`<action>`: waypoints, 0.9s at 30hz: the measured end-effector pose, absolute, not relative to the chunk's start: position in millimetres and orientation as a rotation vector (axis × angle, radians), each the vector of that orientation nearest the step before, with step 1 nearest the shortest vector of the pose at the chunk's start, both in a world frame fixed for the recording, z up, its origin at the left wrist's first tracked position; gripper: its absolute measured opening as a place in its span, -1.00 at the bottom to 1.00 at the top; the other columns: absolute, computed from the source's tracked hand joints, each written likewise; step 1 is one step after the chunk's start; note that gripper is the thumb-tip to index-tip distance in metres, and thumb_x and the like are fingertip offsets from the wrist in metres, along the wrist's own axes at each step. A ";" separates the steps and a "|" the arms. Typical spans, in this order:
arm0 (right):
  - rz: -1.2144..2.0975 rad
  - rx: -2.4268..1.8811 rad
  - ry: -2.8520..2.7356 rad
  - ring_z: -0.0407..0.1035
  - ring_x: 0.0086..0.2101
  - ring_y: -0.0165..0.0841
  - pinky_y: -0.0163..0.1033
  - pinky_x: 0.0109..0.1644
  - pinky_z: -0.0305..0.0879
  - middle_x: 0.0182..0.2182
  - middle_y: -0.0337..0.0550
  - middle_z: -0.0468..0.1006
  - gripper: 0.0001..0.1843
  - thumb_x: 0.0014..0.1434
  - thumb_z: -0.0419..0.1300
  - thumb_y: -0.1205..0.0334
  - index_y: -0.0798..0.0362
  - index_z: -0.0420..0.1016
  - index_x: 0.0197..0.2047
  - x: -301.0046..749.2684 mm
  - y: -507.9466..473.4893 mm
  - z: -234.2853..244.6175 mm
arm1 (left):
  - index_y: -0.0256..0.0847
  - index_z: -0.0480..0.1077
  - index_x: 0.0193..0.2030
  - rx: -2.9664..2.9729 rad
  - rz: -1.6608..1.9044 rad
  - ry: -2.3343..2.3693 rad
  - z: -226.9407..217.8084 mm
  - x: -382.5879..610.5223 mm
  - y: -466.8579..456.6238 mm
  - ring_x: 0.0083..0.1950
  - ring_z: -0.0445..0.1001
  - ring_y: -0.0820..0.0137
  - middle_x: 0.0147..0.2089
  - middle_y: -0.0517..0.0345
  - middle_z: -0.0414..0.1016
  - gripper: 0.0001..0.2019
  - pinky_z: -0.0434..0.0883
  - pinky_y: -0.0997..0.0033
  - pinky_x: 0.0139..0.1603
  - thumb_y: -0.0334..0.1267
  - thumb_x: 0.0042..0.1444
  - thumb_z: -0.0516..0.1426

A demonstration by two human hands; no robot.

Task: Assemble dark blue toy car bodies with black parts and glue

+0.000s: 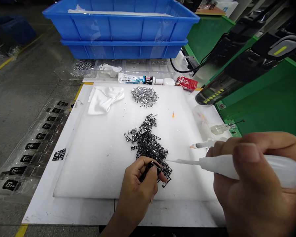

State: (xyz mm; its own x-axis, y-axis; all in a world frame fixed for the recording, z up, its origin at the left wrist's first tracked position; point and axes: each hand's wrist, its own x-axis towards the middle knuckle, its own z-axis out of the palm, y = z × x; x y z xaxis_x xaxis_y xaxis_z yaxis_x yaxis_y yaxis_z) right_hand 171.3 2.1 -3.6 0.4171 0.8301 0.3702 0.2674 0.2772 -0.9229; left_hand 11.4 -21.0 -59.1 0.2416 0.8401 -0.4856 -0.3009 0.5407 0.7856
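Fingers of the left hand (138, 189) pinch a black part (148, 170). The right hand (259, 187) clasps a bottle (218, 165) — needle (187, 161) nearby.

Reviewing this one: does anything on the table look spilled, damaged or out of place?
Nothing looks plainly spilled or damaged. Mildly odd: a small orange tip sits alone on the white mat, and a black piece lies off the mat on the table, left of the pile of black parts.
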 end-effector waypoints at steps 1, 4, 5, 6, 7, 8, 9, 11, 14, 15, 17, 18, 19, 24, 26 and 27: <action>0.628 -1.177 -1.051 0.14 -0.59 -0.43 -0.22 -0.56 0.13 -0.58 -0.34 0.25 -0.65 0.13 0.46 0.15 -0.02 0.34 -0.41 171.3 3.8 -4.5 | -0.26 0.41 -0.26 0.612 0.852 1.052 -59.1 11.3 -20.8 -0.62 0.10 0.66 -0.34 0.14 0.53 -0.85 0.03 0.59 -0.66 -0.28 0.34 0.10; 0.852 -1.027 -0.969 -0.02 -0.62 -0.48 -0.23 -0.57 0.02 -0.64 -0.42 0.05 -0.53 0.15 0.45 0.23 -0.01 0.18 -0.51 169.5 5.5 -10.3 | -0.26 0.42 -0.25 0.628 0.832 1.063 -57.9 11.1 -20.8 -0.61 0.10 0.64 -0.34 0.14 0.52 -0.84 0.04 0.57 -0.65 -0.28 0.35 0.09; 0.849 -1.045 -0.996 0.00 -0.61 -0.47 -0.24 -0.55 0.01 -0.63 -0.40 0.07 -0.53 0.19 0.42 0.25 0.00 0.18 -0.51 168.6 4.5 -13.1 | -0.26 0.42 -0.26 0.645 0.820 1.074 -57.4 11.1 -20.9 -0.61 0.10 0.64 -0.33 0.12 0.53 -0.83 0.04 0.56 -0.64 -0.27 0.35 0.09; 0.824 -1.068 -1.029 0.03 -0.60 -0.46 -0.24 -0.54 0.01 -0.63 -0.39 0.08 -0.55 0.22 0.39 0.28 0.01 0.19 -0.52 167.6 3.1 -15.8 | -0.26 0.43 -0.26 0.664 0.810 1.089 -57.0 11.1 -21.1 -0.60 0.10 0.63 -0.32 0.11 0.53 -0.81 0.04 0.55 -0.64 -0.26 0.36 0.08; 0.799 -1.091 -1.069 0.05 -0.60 -0.46 -0.24 -0.54 0.01 -0.63 -0.38 0.09 -0.55 0.23 0.38 0.31 0.02 0.21 -0.54 166.3 1.5 -18.0 | -0.27 0.44 -0.26 0.686 0.801 1.106 -56.8 11.1 -21.4 -0.60 0.10 0.62 -0.31 0.09 0.53 -0.80 0.05 0.54 -0.63 -0.25 0.37 0.08; 0.779 -1.129 -1.104 0.06 -0.60 -0.47 -0.26 -0.56 0.00 -0.64 -0.37 0.09 -0.55 0.23 0.38 0.32 0.02 0.23 -0.56 164.9 -0.1 -19.4 | -0.27 0.44 -0.25 0.703 0.794 1.122 -56.8 11.1 -21.6 -0.59 0.10 0.62 -0.30 0.08 0.53 -0.80 0.05 0.53 -0.62 -0.24 0.37 0.07; 0.762 -1.178 -1.127 0.07 -0.62 -0.48 -0.27 -0.57 -0.01 -0.65 -0.37 0.09 -0.54 0.23 0.39 0.30 0.03 0.26 -0.59 163.2 -1.3 -19.9 | -0.26 0.45 -0.24 0.715 0.786 1.133 -57.0 11.1 -21.8 -0.59 0.10 0.61 -0.30 0.08 0.53 -0.80 0.05 0.52 -0.62 -0.24 0.37 0.07; 0.724 -1.271 -1.138 0.07 -0.65 -0.51 -0.27 -0.61 -0.07 -0.68 -0.35 0.13 -0.52 0.24 0.39 0.23 0.03 0.32 -0.64 159.1 -2.9 -18.3 | -0.25 0.45 -0.22 0.726 0.779 1.144 -57.6 11.1 -21.9 -0.58 0.12 0.59 -0.35 0.13 0.50 -0.82 0.05 0.52 -0.62 -0.25 0.37 0.08; 0.669 -1.386 -1.097 0.12 -0.69 -0.53 -0.25 -0.65 -0.12 -0.65 -0.31 0.33 -0.62 0.23 0.40 0.14 0.01 0.49 -0.58 153.2 -4.1 -13.9 | -0.23 0.45 -0.24 0.744 0.778 1.154 -58.2 11.2 -21.5 -0.58 0.12 0.55 -0.50 0.28 0.33 -0.82 0.05 0.51 -0.62 -0.25 0.36 0.08; 0.655 -1.424 -1.092 0.13 -0.69 -0.53 -0.25 -0.66 -0.12 -0.64 -0.31 0.38 -0.67 0.22 0.40 0.13 0.00 0.53 -0.54 151.9 -4.6 -13.0 | -0.22 0.45 -0.26 0.750 0.779 1.156 -58.1 11.2 -21.4 -0.59 0.11 0.55 -0.52 0.30 0.28 -0.82 0.05 0.51 -0.61 -0.26 0.36 0.08; 0.636 -1.498 -1.100 0.11 -0.72 -0.55 -0.26 -0.69 -0.15 -0.65 -0.33 0.38 -0.71 0.22 0.41 0.12 -0.01 0.57 -0.50 150.6 -5.7 -12.7 | -0.21 0.44 -0.30 0.756 0.775 1.158 -57.5 11.1 -21.5 -0.59 0.10 0.55 -0.54 0.32 0.24 -0.80 0.06 0.51 -0.61 -0.26 0.36 0.08; 0.628 -1.527 -1.108 0.11 -0.73 -0.56 -0.27 -0.70 -0.15 -0.67 -0.34 0.36 -0.71 0.22 0.40 0.12 0.00 0.56 -0.50 150.5 -6.2 -13.1 | -0.21 0.43 -0.32 0.758 0.772 1.160 -57.1 11.0 -21.7 -0.59 0.10 0.55 -0.54 0.32 0.25 -0.79 0.06 0.51 -0.60 -0.27 0.36 0.08; 0.622 -1.548 -1.119 0.10 -0.73 -0.56 -0.27 -0.71 -0.15 -0.68 -0.36 0.34 -0.70 0.22 0.40 0.12 0.00 0.56 -0.50 150.8 -6.6 -13.6 | -0.21 0.43 -0.32 0.761 0.770 1.164 -56.8 11.0 -22.0 -0.59 0.10 0.55 -0.54 0.32 0.26 -0.78 0.06 0.50 -0.60 -0.27 0.35 0.08; 0.627 -1.564 -1.177 0.08 -0.74 -0.54 -0.27 -0.70 -0.15 -0.73 -0.36 0.27 -0.65 0.24 0.39 0.09 0.00 0.51 -0.53 152.3 -5.6 -15.6 | -0.22 0.45 -0.22 0.773 0.768 1.190 -55.6 11.4 -22.8 -0.58 0.12 0.55 -0.44 0.24 0.41 -0.83 0.09 0.49 -0.60 -0.26 0.35 0.08; 0.627 -1.563 -1.199 0.08 -0.74 -0.53 -0.26 -0.70 -0.16 -0.75 -0.36 0.25 -0.65 0.25 0.39 0.08 -0.01 0.52 -0.53 152.4 -4.8 -15.7 | -0.22 0.45 -0.20 0.773 0.771 1.202 -54.9 11.7 -22.0 -0.58 0.14 0.55 -0.38 0.20 0.48 -0.85 0.09 0.49 -0.59 -0.27 0.34 0.08; 0.626 -1.565 -1.207 0.07 -0.75 -0.52 -0.26 -0.70 -0.17 -0.75 -0.37 0.24 -0.65 0.25 0.39 0.08 -0.01 0.52 -0.53 152.4 -4.5 -15.7 | -0.22 0.45 -0.20 0.777 0.768 1.206 -54.5 11.7 -21.4 -0.58 0.15 0.56 -0.36 0.19 0.51 -0.85 0.11 0.49 -0.59 -0.27 0.34 0.08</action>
State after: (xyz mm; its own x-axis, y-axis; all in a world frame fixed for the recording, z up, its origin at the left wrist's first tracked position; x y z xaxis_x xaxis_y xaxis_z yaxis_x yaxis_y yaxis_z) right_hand 152.4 -4.5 -15.7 0.3629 0.9157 0.1727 0.3869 0.0206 -0.9219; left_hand 11.7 -21.4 -54.5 0.1846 0.8451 -0.5018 -0.0975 0.5238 0.8462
